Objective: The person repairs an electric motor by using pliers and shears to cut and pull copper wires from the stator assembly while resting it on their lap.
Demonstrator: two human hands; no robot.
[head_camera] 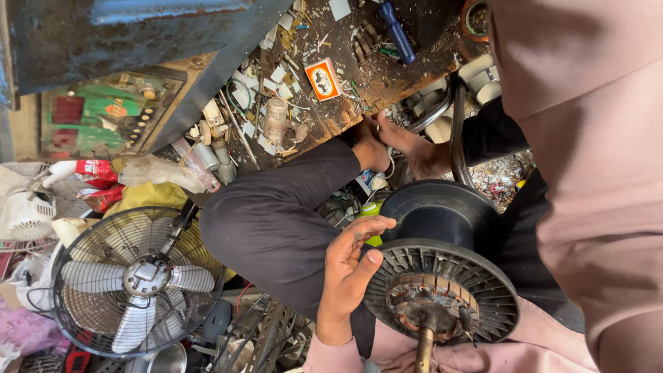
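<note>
My left hand (349, 269) reaches in from the bottom edge in a pink sleeve. Its thumb lies on the ribbed rim of a black round fan motor (483, 276) and its fingers curl behind the edge, gripping it. The motor rests on my lap against my dark trousers (276, 221). Its open face shows copper windings (431, 298) and a rusty shaft (423, 349) pointing toward the camera. A smooth black drum-shaped housing (442, 214) sits behind the rim. My bare feet (404, 141) are crossed beyond it. My right hand is out of sight.
A caged table fan (135, 283) with pale blades lies at lower left, and a white fan (27, 211) beside it. The worn wooden board (428, 65) holds scraps, an orange matchbox (323, 79), a blue-handled screwdriver (397, 31) and a cylindrical capacitor (276, 119). Perforated metal strips (269, 335) lie near my knee.
</note>
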